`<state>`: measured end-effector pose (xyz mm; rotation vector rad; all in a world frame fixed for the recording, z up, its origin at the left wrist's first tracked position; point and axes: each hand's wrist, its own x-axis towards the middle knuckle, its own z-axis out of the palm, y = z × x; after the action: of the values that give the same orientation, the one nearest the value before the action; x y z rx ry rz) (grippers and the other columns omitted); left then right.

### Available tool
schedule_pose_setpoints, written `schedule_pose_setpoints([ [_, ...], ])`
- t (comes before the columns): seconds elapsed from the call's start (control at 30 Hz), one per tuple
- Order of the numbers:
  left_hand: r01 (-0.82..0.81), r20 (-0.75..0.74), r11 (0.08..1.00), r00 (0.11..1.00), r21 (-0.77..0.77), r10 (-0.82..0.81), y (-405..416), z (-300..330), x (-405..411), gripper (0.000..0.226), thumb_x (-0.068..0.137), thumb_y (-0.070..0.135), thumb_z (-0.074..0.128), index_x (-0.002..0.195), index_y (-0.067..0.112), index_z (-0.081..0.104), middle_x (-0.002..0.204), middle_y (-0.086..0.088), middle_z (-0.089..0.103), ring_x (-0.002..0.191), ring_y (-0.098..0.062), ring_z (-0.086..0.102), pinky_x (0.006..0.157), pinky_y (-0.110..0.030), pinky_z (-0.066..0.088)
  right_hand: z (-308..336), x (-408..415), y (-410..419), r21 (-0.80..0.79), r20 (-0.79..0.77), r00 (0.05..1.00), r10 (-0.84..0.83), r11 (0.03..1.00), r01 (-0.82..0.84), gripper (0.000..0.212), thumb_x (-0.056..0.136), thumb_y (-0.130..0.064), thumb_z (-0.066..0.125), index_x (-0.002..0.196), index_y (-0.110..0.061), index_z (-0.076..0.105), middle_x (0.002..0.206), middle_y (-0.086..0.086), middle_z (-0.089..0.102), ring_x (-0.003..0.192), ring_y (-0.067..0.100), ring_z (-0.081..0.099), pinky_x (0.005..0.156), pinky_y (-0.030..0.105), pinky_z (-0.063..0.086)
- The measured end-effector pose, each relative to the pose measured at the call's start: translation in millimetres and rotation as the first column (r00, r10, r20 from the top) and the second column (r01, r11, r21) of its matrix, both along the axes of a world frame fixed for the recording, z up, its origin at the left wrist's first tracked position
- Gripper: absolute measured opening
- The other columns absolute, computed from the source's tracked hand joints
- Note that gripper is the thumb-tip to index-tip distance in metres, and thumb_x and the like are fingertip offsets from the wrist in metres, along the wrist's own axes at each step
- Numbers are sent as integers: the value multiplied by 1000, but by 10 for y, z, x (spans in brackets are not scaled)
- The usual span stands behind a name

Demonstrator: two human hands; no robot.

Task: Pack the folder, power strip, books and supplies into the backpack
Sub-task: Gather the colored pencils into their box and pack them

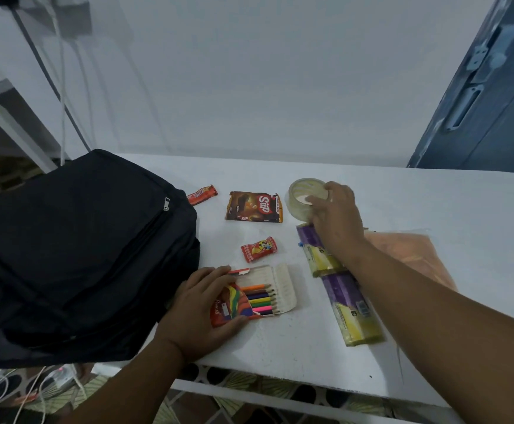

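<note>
A black backpack (78, 249) lies on the left of the white table (433, 203), its zips shut as far as I can see. My left hand (200, 310) grips an open box of coloured pencils (261, 296) beside the backpack. My right hand (335, 215) reaches to the back of the table and holds a roll of clear tape (303, 194). Under my right forearm lie two purple and yellow tissue packs (353, 310) end to end. A translucent orange folder (414, 255) lies flat to their right.
Snack packets lie mid-table: a brown wafer packet (254, 207), a small red sweet packet (258, 248) and a red bar (202, 194) by the backpack. A white wall stands behind, a blue door (479, 102) at right. Cables and a power strip (56, 377) lie on the floor.
</note>
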<state>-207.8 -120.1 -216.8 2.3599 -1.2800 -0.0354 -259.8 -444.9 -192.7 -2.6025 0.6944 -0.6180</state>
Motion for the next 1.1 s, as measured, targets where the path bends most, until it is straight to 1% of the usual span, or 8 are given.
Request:
schedule_pose_setpoints([
  [0.13, -3, -18, 1000, 1000, 10, 3, 9, -10, 8, 67, 81, 73, 59, 138, 40, 48, 146, 27, 36, 135, 4, 24, 109, -22, 21, 63, -8, 175, -61, 132, 991, 8, 998, 0, 27, 79, -3, 66, 104, -12, 73, 104, 9, 52, 96, 29, 52, 73, 38, 51],
  [0.23, -3, -26, 1000, 1000, 5, 3, 10, -14, 14, 67, 81, 73, 59, 138, 40, 48, 146, 26, 37, 136, 5, 24, 110, -23, 22, 7, -73, 316, -40, -103, 961, 255, 965, -260, 17, 81, -23, 70, 96, -17, 75, 93, -2, 53, 93, 19, 53, 71, 33, 49],
  [0.3, -4, -31, 1000, 1000, 3, 4, 13, -11, 9, 67, 80, 74, 58, 138, 40, 48, 146, 27, 37, 136, 5, 23, 109, -22, 21, -5, -108, 301, 97, -295, 923, 248, 968, -230, 27, 73, -31, 65, 99, -22, 71, 98, -5, 55, 94, 15, 56, 73, 31, 50],
  [0.37, -9, -31, 1000, 999, 7, 9, 14, -11, 5, 68, 80, 74, 58, 138, 40, 47, 146, 25, 38, 136, 5, 23, 109, -23, 22, -2, -115, 281, 169, -360, 903, 236, 968, -186, 11, 67, -28, 59, 78, -28, 59, 87, -9, 52, 78, 11, 53, 60, 26, 43],
  [0.47, -8, -33, 1000, 999, -2, 8, 19, 0, -7, 68, 80, 75, 56, 137, 40, 47, 145, 27, 37, 135, 7, 21, 109, -23, 21, -81, -121, 256, 135, -333, 918, 215, 974, -180, 22, 68, -9, 52, 52, -21, 44, 66, -2, 54, 58, 15, 52, 50, 24, 37],
  [0.57, -3, -28, 1000, 1000, -5, 3, 11, 18, -19, 69, 80, 79, 51, 137, 42, 46, 143, 31, 33, 134, 11, 17, 109, -23, 20, -135, -134, 321, -26, -215, 957, 196, 978, -206, 12, 79, -11, 67, 74, -21, 72, 89, 0, 62, 86, 20, 59, 71, 35, 48],
  [0.7, -8, -20, 1000, 1000, 1, 9, 7, 18, -15, 69, 79, 79, 51, 137, 42, 46, 142, 32, 32, 133, 10, 20, 108, -23, 22, -25, -125, 705, -123, -9, 916, 401, 909, -399, 14, 84, -13, 69, 91, -25, 69, 92, -8, 67, 93, 17, 60, 86, 41, 45],
  [1.1, -32, 3, 999, 999, 9, 32, -1, -20, -17, 71, 79, 75, 55, 138, 35, 50, 146, 20, 43, 133, 2, 25, 108, -26, 23, -227, -315, 1080, -43, -140, 822, 551, 826, -561, 42, 82, -5, 68, 121, -23, 70, 111, 5, 62, 106, 27, 50, 88, 42, 39],
])
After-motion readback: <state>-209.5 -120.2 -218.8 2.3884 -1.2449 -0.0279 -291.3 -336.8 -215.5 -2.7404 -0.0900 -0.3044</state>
